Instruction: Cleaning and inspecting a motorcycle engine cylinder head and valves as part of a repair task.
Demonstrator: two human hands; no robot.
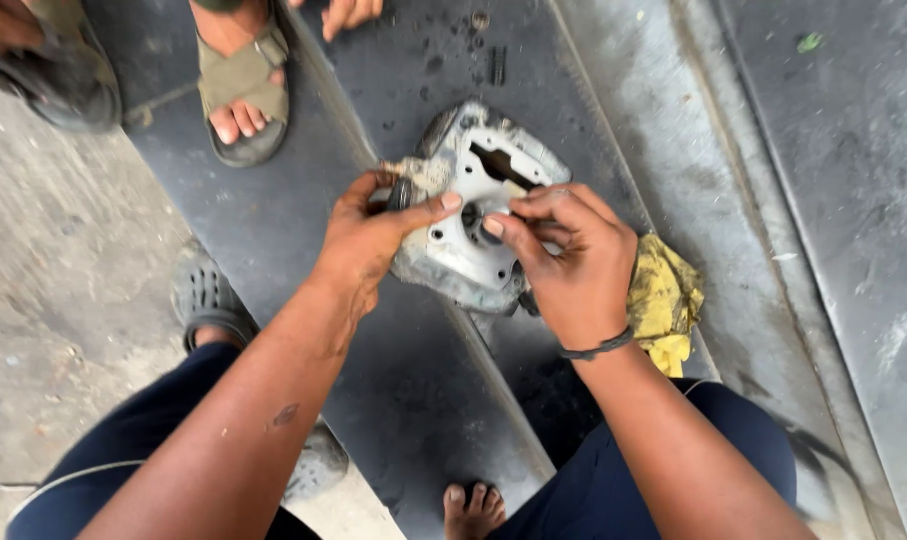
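Below, both hands gripped the grey metal casting [473, 215] between them: left hand [368, 240] steadying its edge, right hand [563, 255] pinching at its centre hole.

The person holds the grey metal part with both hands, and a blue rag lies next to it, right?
Not quite. The rag is yellow, not blue, as the head view shows. The rest holds: the left hand and right hand both hold the grey metal part.

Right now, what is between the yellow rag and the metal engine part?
In the head view, the right hand lies between them: its back covers the stretch from the yellow rag to the grey metal part, whose centre its fingertips touch.
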